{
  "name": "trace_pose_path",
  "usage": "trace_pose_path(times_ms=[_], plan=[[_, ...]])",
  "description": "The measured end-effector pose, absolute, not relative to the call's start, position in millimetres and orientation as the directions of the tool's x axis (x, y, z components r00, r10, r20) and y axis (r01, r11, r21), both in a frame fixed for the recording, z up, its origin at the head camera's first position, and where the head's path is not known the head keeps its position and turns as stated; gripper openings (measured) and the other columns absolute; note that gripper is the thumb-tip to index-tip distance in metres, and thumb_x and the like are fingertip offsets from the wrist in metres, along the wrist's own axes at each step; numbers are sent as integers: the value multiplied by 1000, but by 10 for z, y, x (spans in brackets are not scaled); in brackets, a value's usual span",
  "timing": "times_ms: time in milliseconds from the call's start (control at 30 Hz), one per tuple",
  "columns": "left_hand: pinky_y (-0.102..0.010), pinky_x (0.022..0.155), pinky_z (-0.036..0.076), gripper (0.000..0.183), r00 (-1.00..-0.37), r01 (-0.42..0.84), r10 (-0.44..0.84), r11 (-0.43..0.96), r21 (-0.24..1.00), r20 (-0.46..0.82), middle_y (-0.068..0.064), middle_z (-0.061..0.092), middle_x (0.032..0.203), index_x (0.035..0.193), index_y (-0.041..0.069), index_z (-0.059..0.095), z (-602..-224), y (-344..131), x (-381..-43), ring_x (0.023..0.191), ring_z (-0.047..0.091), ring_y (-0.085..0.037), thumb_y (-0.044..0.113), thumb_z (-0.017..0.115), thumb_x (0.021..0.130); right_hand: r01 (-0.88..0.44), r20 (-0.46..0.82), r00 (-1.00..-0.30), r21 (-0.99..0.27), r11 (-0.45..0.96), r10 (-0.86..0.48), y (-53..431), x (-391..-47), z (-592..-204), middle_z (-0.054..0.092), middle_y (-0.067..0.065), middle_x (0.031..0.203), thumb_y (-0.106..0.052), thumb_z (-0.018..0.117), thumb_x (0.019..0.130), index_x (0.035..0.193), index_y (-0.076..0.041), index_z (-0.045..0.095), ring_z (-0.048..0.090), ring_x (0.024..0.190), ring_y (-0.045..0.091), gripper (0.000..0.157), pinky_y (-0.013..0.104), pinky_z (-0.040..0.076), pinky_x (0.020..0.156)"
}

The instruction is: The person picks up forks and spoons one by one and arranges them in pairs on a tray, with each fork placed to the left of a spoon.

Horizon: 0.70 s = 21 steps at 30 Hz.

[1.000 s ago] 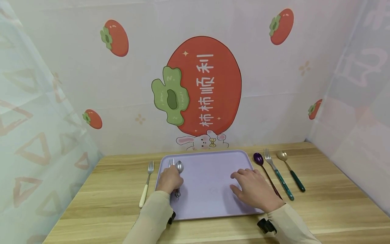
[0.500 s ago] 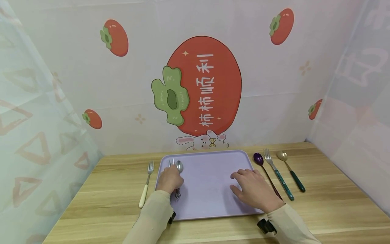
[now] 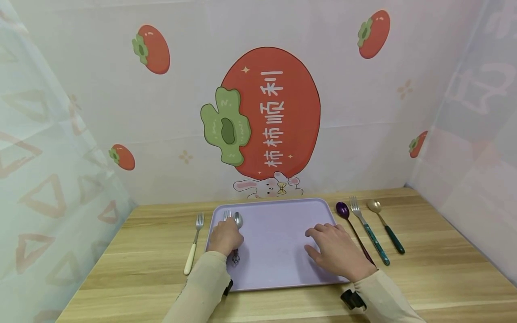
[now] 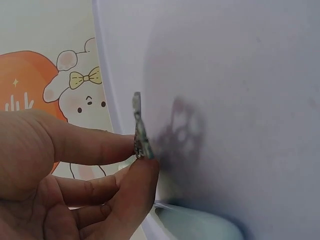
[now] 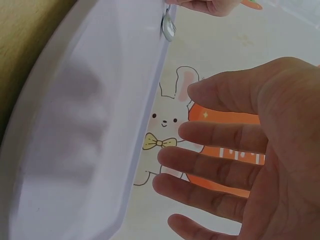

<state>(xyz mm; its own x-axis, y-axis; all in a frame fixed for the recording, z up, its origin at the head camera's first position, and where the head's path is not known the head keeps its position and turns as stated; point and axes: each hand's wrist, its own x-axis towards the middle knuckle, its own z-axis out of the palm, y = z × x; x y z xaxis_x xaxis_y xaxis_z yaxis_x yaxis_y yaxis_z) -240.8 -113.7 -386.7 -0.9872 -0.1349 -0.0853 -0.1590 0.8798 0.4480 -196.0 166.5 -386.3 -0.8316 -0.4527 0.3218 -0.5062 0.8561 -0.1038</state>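
Observation:
In the head view my left hand [image 3: 225, 236] is over the left side of a lilac tray [image 3: 274, 269]. It holds a metal spoon [image 3: 238, 220], whose bowl shows beyond the fingers and whose ornate handle end [image 3: 235, 258] sticks out toward me. The left wrist view shows thumb and finger pinching the patterned handle [image 4: 140, 132], its shadow falling on the tray. Left of the spoon are the tines of a fork [image 3: 227, 214]; the hand hides the rest. My right hand [image 3: 335, 249] hovers over the tray's right side, fingers spread and nothing in them.
A cream-handled fork [image 3: 195, 244] lies on the wooden table [image 3: 133, 264] left of the tray. To the right lie a purple spoon [image 3: 343, 211], a teal-handled fork [image 3: 369, 231] and a green-handled spoon [image 3: 387, 228]. A printed cloth [image 3: 355, 157] stands behind.
Almost nothing differs. The spoon's handle end has tilted very slightly under my left hand; the right hand stays where it was.

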Motion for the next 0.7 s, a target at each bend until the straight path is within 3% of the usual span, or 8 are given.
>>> trace_pose_path(times_ms=[333,700], plan=[[-37,53,47,27,-986,-162,-135,883,441,-93,-16,56,77,110,-12,64,-3858,-1133,-2410,65,58,-29,-1,66,85,-516,330,-825,-111,850,-458,1666,-1952,-3855,72,5,104,-26,76,89,106,-9,73,67,98,28,24,53,49,90],[-38,52,47,23,-988,-155,-132,895,418,-83,-16,57,78,104,-9,65,-3862,-1131,-2420,66,57,-30,-1,68,83,-529,345,-813,-100,842,-470,1664,-1942,-3842,72,5,101,-25,77,89,105,-9,73,67,96,27,24,52,50,88]])
